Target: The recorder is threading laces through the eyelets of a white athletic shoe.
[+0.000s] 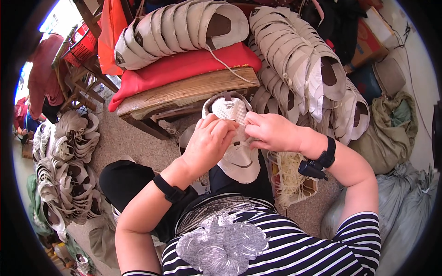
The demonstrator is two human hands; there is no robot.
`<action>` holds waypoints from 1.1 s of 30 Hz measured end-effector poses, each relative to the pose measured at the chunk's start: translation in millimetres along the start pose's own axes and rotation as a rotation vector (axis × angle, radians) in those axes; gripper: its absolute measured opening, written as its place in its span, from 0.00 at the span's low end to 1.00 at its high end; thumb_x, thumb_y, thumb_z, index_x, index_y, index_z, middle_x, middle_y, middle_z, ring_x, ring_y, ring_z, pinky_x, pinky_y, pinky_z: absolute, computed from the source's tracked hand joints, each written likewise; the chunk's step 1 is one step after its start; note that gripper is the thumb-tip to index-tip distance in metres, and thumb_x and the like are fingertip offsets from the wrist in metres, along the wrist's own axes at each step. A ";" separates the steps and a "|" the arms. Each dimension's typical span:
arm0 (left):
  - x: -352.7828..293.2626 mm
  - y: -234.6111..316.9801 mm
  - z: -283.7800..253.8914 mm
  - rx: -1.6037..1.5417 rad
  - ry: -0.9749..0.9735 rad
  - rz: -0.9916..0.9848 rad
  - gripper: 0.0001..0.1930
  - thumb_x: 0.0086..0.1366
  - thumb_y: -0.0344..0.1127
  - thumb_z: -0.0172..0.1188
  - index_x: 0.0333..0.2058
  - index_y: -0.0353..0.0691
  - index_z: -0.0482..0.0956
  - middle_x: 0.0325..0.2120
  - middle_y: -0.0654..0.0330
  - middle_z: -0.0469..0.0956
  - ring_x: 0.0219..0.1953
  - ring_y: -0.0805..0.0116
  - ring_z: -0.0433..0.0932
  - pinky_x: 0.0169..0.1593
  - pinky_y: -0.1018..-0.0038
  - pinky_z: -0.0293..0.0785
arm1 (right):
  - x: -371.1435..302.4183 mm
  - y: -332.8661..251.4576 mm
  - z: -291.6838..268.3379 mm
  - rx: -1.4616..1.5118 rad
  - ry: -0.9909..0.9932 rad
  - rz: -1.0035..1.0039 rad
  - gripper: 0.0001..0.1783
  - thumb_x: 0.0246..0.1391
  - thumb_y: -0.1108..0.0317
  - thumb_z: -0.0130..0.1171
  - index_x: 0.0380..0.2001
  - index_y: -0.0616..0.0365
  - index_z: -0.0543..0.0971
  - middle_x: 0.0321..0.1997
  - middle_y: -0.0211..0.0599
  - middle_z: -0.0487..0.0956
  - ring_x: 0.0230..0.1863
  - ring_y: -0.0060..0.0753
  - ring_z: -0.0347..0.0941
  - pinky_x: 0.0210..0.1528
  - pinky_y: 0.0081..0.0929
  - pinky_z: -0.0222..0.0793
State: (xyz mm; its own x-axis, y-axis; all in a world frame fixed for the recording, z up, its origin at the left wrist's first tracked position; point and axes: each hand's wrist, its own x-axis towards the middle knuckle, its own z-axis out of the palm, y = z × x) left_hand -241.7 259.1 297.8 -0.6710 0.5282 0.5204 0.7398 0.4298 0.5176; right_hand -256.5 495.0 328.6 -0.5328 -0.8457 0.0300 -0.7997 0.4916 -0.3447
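A white and beige shoe upper [239,158] lies on my lap, toe end toward me, with its tongue pointing to the wooden bench. My left hand [209,140] is closed over the upper's left side. My right hand [271,131] pinches the upper's right edge near the lacing area. Both wrists wear black bands. A box of pale laces [290,177] sits just right of my knee, under my right forearm.
A wooden bench [184,94] with a red cushion [179,66] carries a row of stacked uppers [179,27]. More stacks of uppers [299,60] rise at the right and lie on the floor at the left [69,161]. Grey sacks [405,198] stand at the right.
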 end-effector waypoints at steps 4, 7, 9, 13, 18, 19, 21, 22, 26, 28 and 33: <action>2.3 -3.4 1.4 -0.068 0.041 0.008 0.06 0.60 0.26 0.62 0.35 0.38 0.75 0.36 0.62 0.81 0.35 0.59 0.75 0.42 0.66 0.71 | -5.5 1.6 15.6 0.004 0.193 -0.029 0.16 0.45 0.65 0.68 0.30 0.60 0.71 0.39 0.41 0.69 0.37 0.45 0.75 0.37 0.38 0.74; 2.4 -5.8 1.9 -0.091 0.039 0.016 0.06 0.60 0.25 0.61 0.36 0.38 0.74 0.35 0.61 0.81 0.35 0.58 0.76 0.42 0.66 0.71 | -2.1 -11.4 21.9 0.035 0.278 0.087 0.14 0.48 0.64 0.66 0.27 0.60 0.72 0.36 0.39 0.69 0.35 0.44 0.75 0.36 0.37 0.74; 0.8 -7.5 2.9 -0.107 0.043 0.019 0.06 0.60 0.25 0.61 0.36 0.38 0.74 0.35 0.61 0.80 0.35 0.58 0.76 0.42 0.66 0.71 | 3.0 -24.1 21.6 0.043 0.301 0.184 0.13 0.49 0.64 0.65 0.26 0.60 0.73 0.35 0.39 0.69 0.35 0.44 0.75 0.36 0.37 0.74; -1.6 -7.9 5.8 -0.127 0.061 -0.042 0.07 0.59 0.24 0.61 0.35 0.38 0.74 0.35 0.60 0.80 0.36 0.56 0.76 0.43 0.66 0.71 | 10.0 -33.1 32.6 0.318 0.335 0.436 0.09 0.51 0.68 0.63 0.23 0.61 0.76 0.34 0.39 0.70 0.33 0.39 0.74 0.35 0.32 0.72; -4.4 -6.9 6.5 -0.154 0.098 -0.082 0.06 0.59 0.24 0.61 0.34 0.37 0.75 0.35 0.59 0.80 0.36 0.61 0.77 0.42 0.68 0.72 | 16.8 -36.8 29.4 0.884 0.577 0.576 0.10 0.62 0.68 0.59 0.28 0.61 0.79 0.39 0.25 0.70 0.34 0.18 0.68 0.37 0.18 0.66; -5.8 -4.4 6.2 -0.274 0.100 -0.202 0.05 0.61 0.24 0.61 0.34 0.37 0.75 0.33 0.60 0.79 0.35 0.66 0.76 0.40 0.71 0.72 | 17.9 -40.8 22.1 0.883 0.575 0.573 0.10 0.62 0.68 0.59 0.28 0.61 0.79 0.39 0.25 0.70 0.34 0.18 0.68 0.37 0.18 0.66; -3.5 -0.4 3.3 -0.391 0.102 -0.320 0.04 0.62 0.25 0.62 0.34 0.37 0.76 0.32 0.60 0.79 0.34 0.70 0.75 0.38 0.75 0.72 | 19.8 -48.2 8.5 1.311 0.611 0.656 0.10 0.63 0.66 0.59 0.29 0.61 0.79 0.37 0.26 0.70 0.29 0.15 0.70 0.32 0.17 0.69; -0.1 2.7 -0.7 -0.458 0.141 -0.367 0.03 0.63 0.25 0.61 0.34 0.36 0.76 0.31 0.62 0.77 0.33 0.74 0.74 0.37 0.78 0.71 | 19.3 -42.6 16.5 1.290 0.612 0.616 0.10 0.66 0.64 0.56 0.35 0.61 0.78 0.36 0.27 0.72 0.25 0.14 0.70 0.28 0.15 0.69; 5.3 10.5 -1.3 -0.721 0.191 -0.492 0.03 0.67 0.26 0.60 0.34 0.34 0.76 0.30 0.65 0.73 0.31 0.80 0.71 0.37 0.83 0.70 | 19.1 -52.0 -1.4 1.388 0.516 0.698 0.10 0.66 0.64 0.55 0.38 0.61 0.76 0.34 0.29 0.73 0.22 0.16 0.71 0.26 0.17 0.71; 9.6 14.7 3.1 -0.828 0.250 -0.435 0.04 0.66 0.27 0.61 0.35 0.34 0.77 0.27 0.66 0.72 0.28 0.81 0.70 0.32 0.81 0.68 | 17.9 -67.6 -30.5 1.454 0.628 0.554 0.11 0.67 0.63 0.54 0.40 0.62 0.75 0.32 0.30 0.75 0.22 0.17 0.73 0.26 0.16 0.71; 11.9 7.0 9.2 -0.789 0.249 -0.487 0.03 0.67 0.27 0.60 0.37 0.34 0.76 0.27 0.66 0.74 0.28 0.81 0.72 0.33 0.82 0.70 | 28.6 -48.0 -27.5 1.258 0.633 0.594 0.08 0.68 0.66 0.52 0.39 0.60 0.74 0.33 0.29 0.76 0.30 0.20 0.78 0.37 0.20 0.76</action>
State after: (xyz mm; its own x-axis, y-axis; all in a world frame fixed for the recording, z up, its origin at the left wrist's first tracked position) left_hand -244.1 275.1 301.3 -0.9544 0.2121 0.2099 0.1916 -0.1038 0.9760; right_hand -241.0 452.9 371.8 -0.9695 -0.2112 -0.1247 0.1379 -0.0491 -0.9892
